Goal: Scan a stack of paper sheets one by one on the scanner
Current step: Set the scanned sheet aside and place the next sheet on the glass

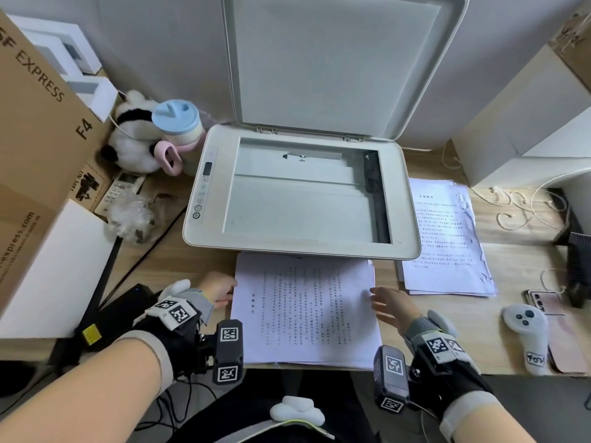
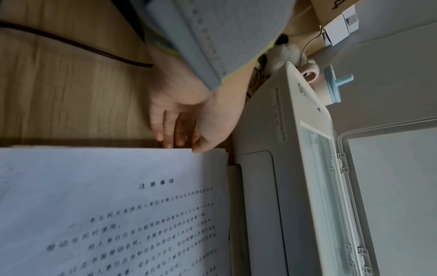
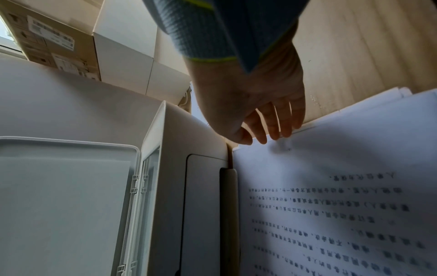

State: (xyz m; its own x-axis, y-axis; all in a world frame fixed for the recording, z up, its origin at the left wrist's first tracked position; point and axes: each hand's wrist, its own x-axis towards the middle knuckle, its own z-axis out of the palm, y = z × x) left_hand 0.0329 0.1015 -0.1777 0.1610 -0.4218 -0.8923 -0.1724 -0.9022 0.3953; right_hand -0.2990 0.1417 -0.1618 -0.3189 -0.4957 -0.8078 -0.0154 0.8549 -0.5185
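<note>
Presently positioned for pickup of the next sheet. Scanner (image 1: pixel 300 193) open, lid (image 1: pixel 339 59) propped upright against the wall, glass bare — presumably ready to receive a page. Unscanned stack of printed sheets (image 1: pixel 303 311) lying directly in front of the scanner, far edge tucked slightly under its front lip; likely kept there for short travel to the glass. Second pile of printed pages (image 1: pixel 444 238) on the desk (image 1: pixel 499 330) to the right of the scanner, probably the finished sheets, kept apart to avoid mixing.

Left hand (image 1: pixel 220 290) at the stack's left edge: fingers extended, tips against the paper edge, thumb resting on the top sheet's corner. Not clearly pinching; reads as squaring or starting to lift. Right hand (image 1: pixel 388 306) at the right edge, fingers spread and nearly straight, tips over the edge, holding nothing; contact uncertain. Two-sided placement probably meant to steady the stack while one sheet is separated.

Risk noted: more than one sheet lifting together.

Off to the left: plush toy (image 1: pixel 134 139), blue-lidded cup (image 1: pixel 179 123), SF Express carton (image 1: pixel 38 129). Handheld controller (image 1: pixel 526 334) at right.
</note>
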